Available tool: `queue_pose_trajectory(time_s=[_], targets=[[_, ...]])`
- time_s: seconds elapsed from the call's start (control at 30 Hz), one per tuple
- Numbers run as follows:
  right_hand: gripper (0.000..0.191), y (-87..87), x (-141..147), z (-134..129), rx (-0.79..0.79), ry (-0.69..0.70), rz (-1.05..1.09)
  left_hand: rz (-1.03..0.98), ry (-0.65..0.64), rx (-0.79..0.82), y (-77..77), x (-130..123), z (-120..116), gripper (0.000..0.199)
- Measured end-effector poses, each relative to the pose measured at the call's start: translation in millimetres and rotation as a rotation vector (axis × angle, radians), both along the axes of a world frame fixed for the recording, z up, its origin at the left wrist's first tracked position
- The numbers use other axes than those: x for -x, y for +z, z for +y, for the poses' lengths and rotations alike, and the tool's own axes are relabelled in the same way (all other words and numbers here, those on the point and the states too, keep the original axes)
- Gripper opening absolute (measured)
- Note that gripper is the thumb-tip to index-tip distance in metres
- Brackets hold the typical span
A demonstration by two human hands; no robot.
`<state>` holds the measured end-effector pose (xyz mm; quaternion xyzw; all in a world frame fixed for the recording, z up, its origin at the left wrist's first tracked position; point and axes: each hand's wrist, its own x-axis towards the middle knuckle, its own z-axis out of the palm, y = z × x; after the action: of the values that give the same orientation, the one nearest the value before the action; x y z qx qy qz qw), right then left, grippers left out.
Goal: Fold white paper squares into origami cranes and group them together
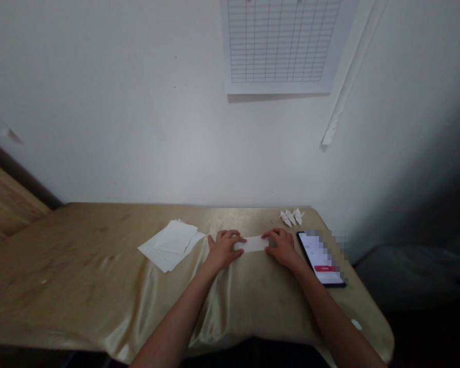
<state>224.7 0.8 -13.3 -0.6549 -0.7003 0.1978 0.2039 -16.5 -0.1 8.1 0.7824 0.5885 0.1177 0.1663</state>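
A white piece of paper (255,244), folded into a narrow rectangle, lies at the middle of the table between my two hands. My left hand (224,248) grips its left end, with the thumb at the near edge and the index finger at the far edge. At the right end, my right hand (281,246) grips it the same way with bent fingers. The paper's ends are partly hidden under the fingertips. Left of my left hand is a loose stack of white paper sheets (170,245).
Several small folded paper figures (292,217) stand near the table's back right corner. A phone (322,263) with a lit screen lies right of my right hand. A cream cloth (80,266) covers the table, wrinkled in front. Behind, a printed grid sheet (278,46) hangs on the wall.
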Motion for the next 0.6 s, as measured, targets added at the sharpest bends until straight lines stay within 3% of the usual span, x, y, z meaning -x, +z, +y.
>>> queue_pose_trajectory(time_s=[0.33, 0.6], targets=[[0.054, 1.2, -8.5, 0.8, 0.047, 0.074, -0.023, 0.026, -0.015, 0.05, 5.2, 8.9, -0.9, 0.038], [0.05, -2.6, -6.0, -2.0, -0.02, 0.053, -0.042, 0.008, 0.032, -0.006, 4.5, 1.3, -7.1, 0.036]])
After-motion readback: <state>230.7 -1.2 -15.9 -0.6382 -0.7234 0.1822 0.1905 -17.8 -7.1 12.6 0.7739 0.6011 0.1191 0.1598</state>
